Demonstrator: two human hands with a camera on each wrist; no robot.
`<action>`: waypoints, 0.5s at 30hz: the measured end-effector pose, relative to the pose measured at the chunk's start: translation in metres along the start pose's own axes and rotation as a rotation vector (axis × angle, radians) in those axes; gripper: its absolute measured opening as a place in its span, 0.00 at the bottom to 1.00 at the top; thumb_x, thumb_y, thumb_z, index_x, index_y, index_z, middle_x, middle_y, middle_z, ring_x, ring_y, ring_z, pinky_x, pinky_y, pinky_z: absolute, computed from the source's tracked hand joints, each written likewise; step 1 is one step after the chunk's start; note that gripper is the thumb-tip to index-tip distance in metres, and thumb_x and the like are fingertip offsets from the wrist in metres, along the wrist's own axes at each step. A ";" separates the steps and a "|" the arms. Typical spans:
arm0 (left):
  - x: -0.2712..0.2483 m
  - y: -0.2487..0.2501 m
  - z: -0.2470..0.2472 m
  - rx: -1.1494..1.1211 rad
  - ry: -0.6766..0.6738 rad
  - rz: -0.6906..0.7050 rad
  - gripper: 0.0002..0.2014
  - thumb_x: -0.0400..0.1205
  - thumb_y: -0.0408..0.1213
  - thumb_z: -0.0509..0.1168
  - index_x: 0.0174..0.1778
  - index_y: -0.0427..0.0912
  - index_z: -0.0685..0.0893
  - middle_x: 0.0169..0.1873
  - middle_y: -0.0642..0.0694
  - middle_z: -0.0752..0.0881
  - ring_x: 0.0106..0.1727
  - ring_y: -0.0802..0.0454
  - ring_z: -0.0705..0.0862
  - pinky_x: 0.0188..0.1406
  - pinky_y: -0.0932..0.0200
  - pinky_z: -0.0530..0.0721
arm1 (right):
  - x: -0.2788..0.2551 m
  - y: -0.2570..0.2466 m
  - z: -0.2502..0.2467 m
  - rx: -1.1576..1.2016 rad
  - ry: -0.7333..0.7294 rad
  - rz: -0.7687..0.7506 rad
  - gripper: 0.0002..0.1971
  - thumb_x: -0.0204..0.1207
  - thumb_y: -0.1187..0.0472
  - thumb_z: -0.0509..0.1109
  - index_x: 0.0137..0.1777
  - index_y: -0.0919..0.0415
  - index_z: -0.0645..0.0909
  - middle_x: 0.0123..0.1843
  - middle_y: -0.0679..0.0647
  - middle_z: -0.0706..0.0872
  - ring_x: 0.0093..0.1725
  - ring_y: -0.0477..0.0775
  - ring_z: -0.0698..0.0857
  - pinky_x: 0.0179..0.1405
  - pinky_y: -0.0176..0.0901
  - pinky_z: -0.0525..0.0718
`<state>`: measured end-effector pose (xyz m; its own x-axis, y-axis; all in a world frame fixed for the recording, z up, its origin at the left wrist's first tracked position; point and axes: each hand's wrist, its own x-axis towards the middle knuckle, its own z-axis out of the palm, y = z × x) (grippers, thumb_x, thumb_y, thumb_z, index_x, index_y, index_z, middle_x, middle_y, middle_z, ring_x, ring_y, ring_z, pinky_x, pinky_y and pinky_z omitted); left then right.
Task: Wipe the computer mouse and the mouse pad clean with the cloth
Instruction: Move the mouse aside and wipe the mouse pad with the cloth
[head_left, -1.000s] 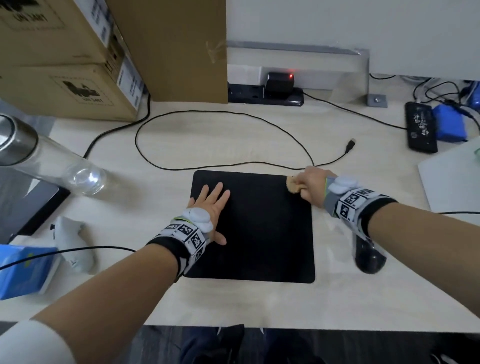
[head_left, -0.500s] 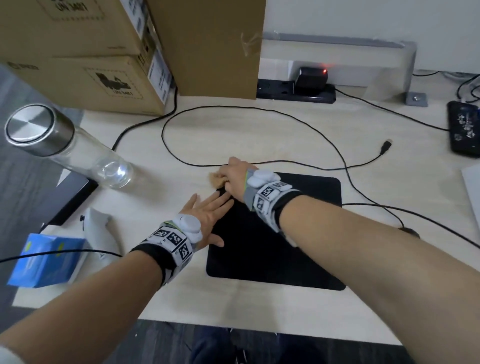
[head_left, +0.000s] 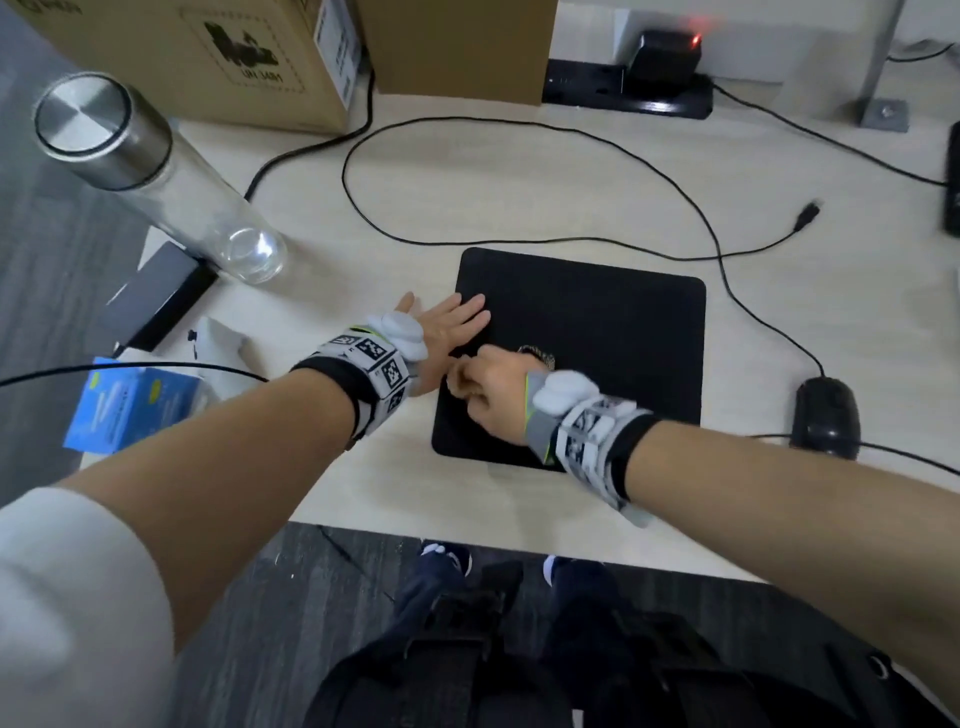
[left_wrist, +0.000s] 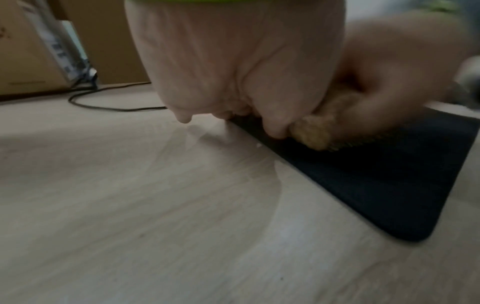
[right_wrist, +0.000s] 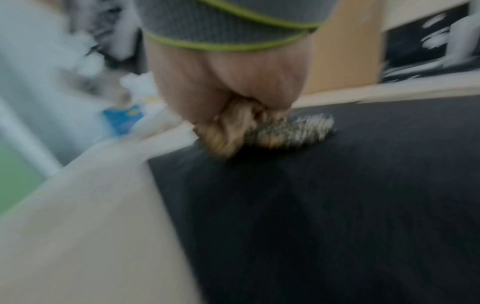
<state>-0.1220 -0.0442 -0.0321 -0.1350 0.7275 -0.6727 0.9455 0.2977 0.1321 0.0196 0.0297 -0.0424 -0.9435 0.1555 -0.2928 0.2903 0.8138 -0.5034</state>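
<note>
Presently the cloth (head_left: 537, 356) is bunched in the clenched fingers of the right hand (head_left: 493, 397) and pressed onto the mouse pad (head_left: 597, 332) near its left edge. That edge is held down by the flat, extended fingers of the left hand (head_left: 447, 327). The computer mouse (head_left: 826, 415) is set on the table (head_left: 519, 197), right of the pad.

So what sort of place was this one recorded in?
Most likely an office desk: a black mouse pad and wired computer mouse on a pale wooden desk, a power strip at the back, and cardboard boxes beside it.
</note>
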 end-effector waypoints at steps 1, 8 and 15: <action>-0.001 0.000 0.002 -0.015 0.020 0.009 0.35 0.87 0.45 0.55 0.85 0.53 0.41 0.85 0.55 0.38 0.85 0.53 0.39 0.80 0.33 0.39 | -0.009 -0.002 0.011 0.002 0.007 0.001 0.06 0.68 0.66 0.66 0.43 0.61 0.83 0.42 0.59 0.82 0.36 0.65 0.82 0.31 0.47 0.75; -0.008 0.001 0.009 0.054 0.011 -0.022 0.47 0.80 0.54 0.66 0.85 0.53 0.39 0.84 0.55 0.36 0.85 0.52 0.38 0.79 0.32 0.36 | -0.070 0.015 0.027 -0.019 -0.246 -0.171 0.12 0.69 0.63 0.72 0.51 0.62 0.87 0.49 0.57 0.86 0.42 0.61 0.86 0.37 0.45 0.85; -0.006 0.021 0.003 0.105 -0.035 -0.127 0.47 0.81 0.54 0.65 0.85 0.48 0.37 0.84 0.52 0.34 0.85 0.48 0.39 0.83 0.38 0.43 | -0.136 0.093 -0.040 -0.147 -0.311 0.144 0.16 0.75 0.56 0.64 0.62 0.50 0.84 0.55 0.47 0.83 0.55 0.52 0.84 0.53 0.39 0.79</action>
<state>-0.1007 -0.0440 -0.0275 -0.2468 0.6652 -0.7047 0.9474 0.3185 -0.0311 0.1682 0.1067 -0.0168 -0.7942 0.1151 -0.5966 0.3694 0.8711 -0.3236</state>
